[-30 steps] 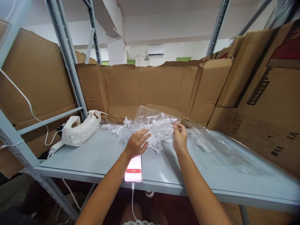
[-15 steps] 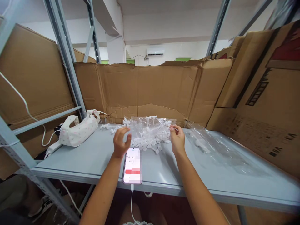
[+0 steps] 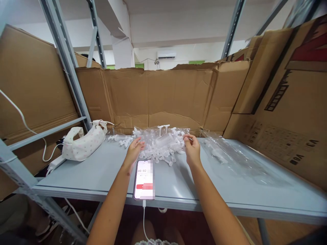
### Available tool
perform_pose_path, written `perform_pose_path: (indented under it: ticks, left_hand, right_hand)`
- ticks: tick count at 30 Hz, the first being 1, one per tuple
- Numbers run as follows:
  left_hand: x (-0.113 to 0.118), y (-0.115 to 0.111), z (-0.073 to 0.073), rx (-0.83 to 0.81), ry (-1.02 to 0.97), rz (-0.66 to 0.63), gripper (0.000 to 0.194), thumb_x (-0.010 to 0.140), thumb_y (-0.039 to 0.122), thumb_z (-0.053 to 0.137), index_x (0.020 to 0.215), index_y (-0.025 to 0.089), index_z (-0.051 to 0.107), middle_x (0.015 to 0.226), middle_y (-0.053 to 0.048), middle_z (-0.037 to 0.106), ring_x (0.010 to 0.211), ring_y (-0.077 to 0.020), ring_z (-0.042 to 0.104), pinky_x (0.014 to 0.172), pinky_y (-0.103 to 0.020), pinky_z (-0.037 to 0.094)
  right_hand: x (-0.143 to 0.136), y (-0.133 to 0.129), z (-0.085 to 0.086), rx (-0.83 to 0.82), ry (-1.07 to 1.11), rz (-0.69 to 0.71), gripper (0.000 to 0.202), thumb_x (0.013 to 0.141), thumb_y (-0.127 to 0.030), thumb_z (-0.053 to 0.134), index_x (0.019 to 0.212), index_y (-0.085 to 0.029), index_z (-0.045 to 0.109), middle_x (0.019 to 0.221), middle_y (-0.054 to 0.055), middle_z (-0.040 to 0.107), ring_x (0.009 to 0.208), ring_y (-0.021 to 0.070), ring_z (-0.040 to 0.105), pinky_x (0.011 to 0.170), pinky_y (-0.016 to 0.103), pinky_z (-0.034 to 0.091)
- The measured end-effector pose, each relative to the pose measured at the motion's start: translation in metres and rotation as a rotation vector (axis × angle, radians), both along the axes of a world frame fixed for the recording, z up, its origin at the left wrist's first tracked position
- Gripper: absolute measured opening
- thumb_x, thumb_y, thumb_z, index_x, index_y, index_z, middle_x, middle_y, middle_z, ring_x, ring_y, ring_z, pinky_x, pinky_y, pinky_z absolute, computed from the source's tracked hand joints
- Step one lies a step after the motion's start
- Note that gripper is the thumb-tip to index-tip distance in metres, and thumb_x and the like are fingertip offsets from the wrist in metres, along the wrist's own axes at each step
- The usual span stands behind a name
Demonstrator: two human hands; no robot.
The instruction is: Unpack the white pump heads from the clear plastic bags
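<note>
A pile of small white and clear plastic parts (image 3: 163, 146) lies at the middle of the grey shelf (image 3: 102, 170), with clear plastic film among them. At the pile's left edge, my left hand (image 3: 135, 149) is open, its fingers apart and nothing visible in them. My right hand (image 3: 192, 148) is at the right edge of the pile, thumb and fingertips pinched together; what they hold, if anything, is too small to name. A phone (image 3: 143, 180) showing a timer lies at the front edge, below my left hand.
On the left lies a white patterned bag (image 3: 84, 144) beside a metal post. Clear plastic bags (image 3: 230, 158) lie on the right. Cardboard (image 3: 163, 95) stands along the back and both sides. A white cable (image 3: 144, 217) hangs from the phone.
My left hand has turned and its fingers have moved towards the pile. My right hand stays pinched in nearly the same place. The view has shifted slightly.
</note>
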State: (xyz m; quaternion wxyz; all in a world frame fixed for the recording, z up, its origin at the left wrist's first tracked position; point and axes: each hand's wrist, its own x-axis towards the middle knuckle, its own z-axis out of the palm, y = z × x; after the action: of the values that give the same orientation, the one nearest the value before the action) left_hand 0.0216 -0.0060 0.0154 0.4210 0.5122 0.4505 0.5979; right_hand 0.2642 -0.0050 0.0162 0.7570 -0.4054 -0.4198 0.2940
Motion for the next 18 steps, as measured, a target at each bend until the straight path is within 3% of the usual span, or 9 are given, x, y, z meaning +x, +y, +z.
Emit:
perform_pose_path:
  ticks: [3,6,8,10,13,15,18]
  left_hand:
    - [-0.004,-0.003,0.004,-0.085,-0.05,-0.09,0.047,0.076,0.03,0.064,0.119,0.013,0.056,0.093,-0.009,0.067,0.078,-0.0148,0.062,0.082,-0.032,0.046]
    - [-0.004,-0.008,0.005,-0.106,0.008,-0.154,0.03,0.071,0.034,0.068,0.092,0.013,0.064,0.082,-0.006,0.065,0.076,-0.0141,0.059,0.08,-0.03,0.045]
    - [-0.004,-0.011,0.006,-0.118,0.016,-0.201,0.026,0.07,0.037,0.069,0.081,0.014,0.062,0.089,-0.007,0.065,0.089,-0.0169,0.058,0.084,-0.03,0.043]
    - [-0.004,-0.013,0.007,-0.143,-0.015,-0.243,0.027,0.07,0.04,0.069,0.082,0.016,0.06,0.105,-0.009,0.063,0.104,-0.0202,0.054,0.087,-0.032,0.042]
    - [-0.005,-0.015,0.009,-0.187,-0.086,-0.313,0.028,0.074,0.043,0.066,0.086,0.019,0.056,0.124,-0.008,0.055,0.114,-0.0233,0.049,0.087,-0.035,0.042]
    - [-0.006,-0.015,0.01,-0.184,-0.138,-0.347,0.027,0.075,0.043,0.065,0.085,0.021,0.053,0.127,-0.007,0.053,0.114,-0.0236,0.049,0.087,-0.037,0.042]
    - [-0.007,-0.015,0.01,-0.176,-0.208,-0.396,0.028,0.075,0.04,0.067,0.09,0.022,0.051,0.127,-0.007,0.053,0.113,-0.0237,0.052,0.09,-0.042,0.042]
  right_hand:
    - [-0.001,-0.001,0.002,0.008,0.054,0.053,0.027,0.068,-0.041,0.063,0.085,-0.02,0.058,0.07,-0.003,0.054,0.055,0.0092,0.039,0.049,0.022,0.031]
    - [0.0,-0.001,0.002,-0.005,0.072,0.098,0.026,0.068,-0.04,0.064,0.085,-0.021,0.06,0.069,-0.003,0.056,0.055,0.0096,0.042,0.05,0.022,0.034]
    - [0.001,-0.002,0.002,-0.029,0.083,0.124,0.028,0.067,-0.039,0.066,0.088,-0.022,0.061,0.065,-0.003,0.056,0.055,0.0105,0.045,0.051,0.022,0.036]
    - [0.004,-0.004,0.003,-0.065,0.116,0.161,0.033,0.065,-0.04,0.07,0.093,-0.023,0.061,0.065,-0.004,0.057,0.055,0.0111,0.048,0.049,0.022,0.036]
    - [0.007,-0.008,0.008,-0.089,0.206,0.279,0.042,0.065,-0.046,0.072,0.099,-0.024,0.062,0.079,0.0,0.065,0.065,0.0139,0.057,0.052,0.023,0.043]
    - [0.008,-0.011,0.012,-0.064,0.257,0.395,0.045,0.068,-0.053,0.069,0.102,-0.025,0.063,0.095,0.003,0.067,0.082,0.0182,0.063,0.063,0.028,0.049]
    - [0.007,-0.016,0.017,0.028,0.296,0.57,0.053,0.071,-0.066,0.059,0.106,-0.027,0.065,0.117,0.005,0.063,0.108,0.0235,0.058,0.085,0.036,0.05]
